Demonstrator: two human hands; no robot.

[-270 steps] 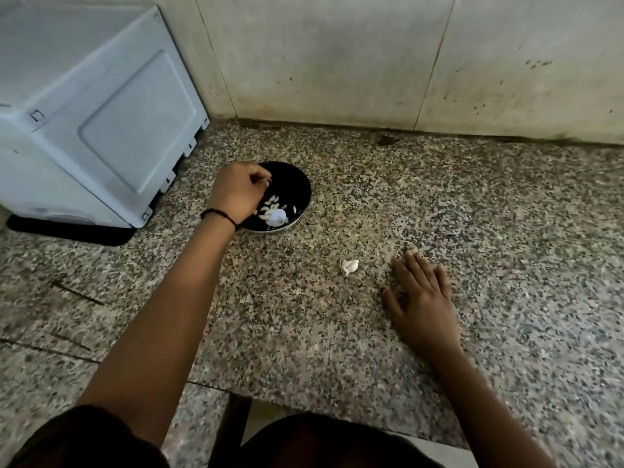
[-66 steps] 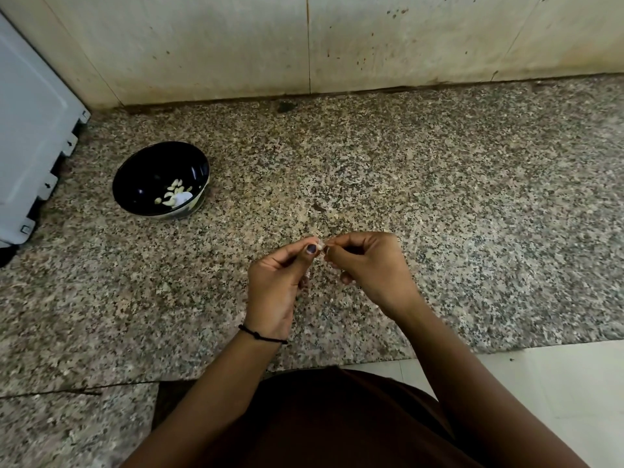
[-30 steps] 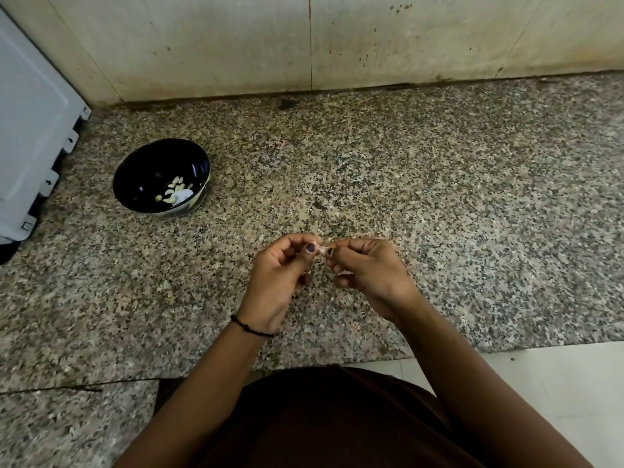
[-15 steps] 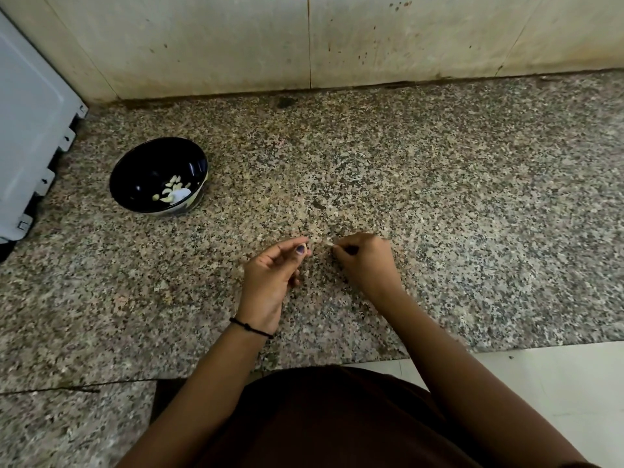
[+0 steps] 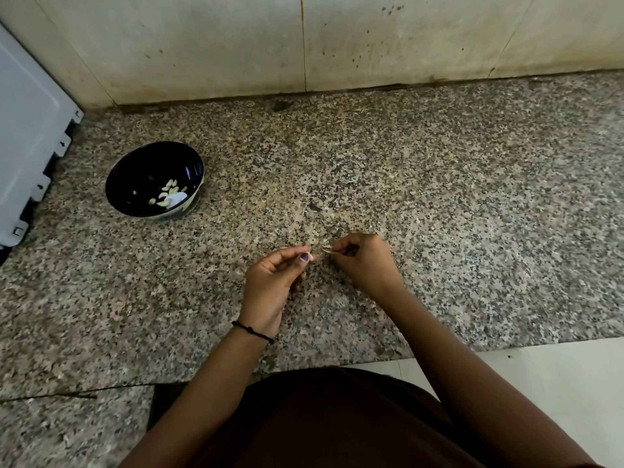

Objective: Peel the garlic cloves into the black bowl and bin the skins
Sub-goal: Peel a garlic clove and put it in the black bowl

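Speckled granite counter (image 5: 439, 197), glossy round black bowl (image 5: 135, 170) toward left rear holding pale peeled cloves (image 5: 170, 192), left hand (image 5: 270, 278) pinching small garlic clove (image 5: 312, 257), right hand (image 5: 364, 261) pinching papery skin (image 5: 326, 248) just beside, near front edge.

The speckled granite counter (image 5: 439, 184) carries a black bowl (image 5: 135, 177) near a white appliance (image 5: 23, 130).

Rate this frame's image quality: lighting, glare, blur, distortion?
Head view: soft even light, faint shadows under the left hand and right hand; small glints inside the black bowl; wall-counter seam bows from the wide lens; countertop smears toward the right edge; garlic bits pinched at the fingertips too small and soft to judge.
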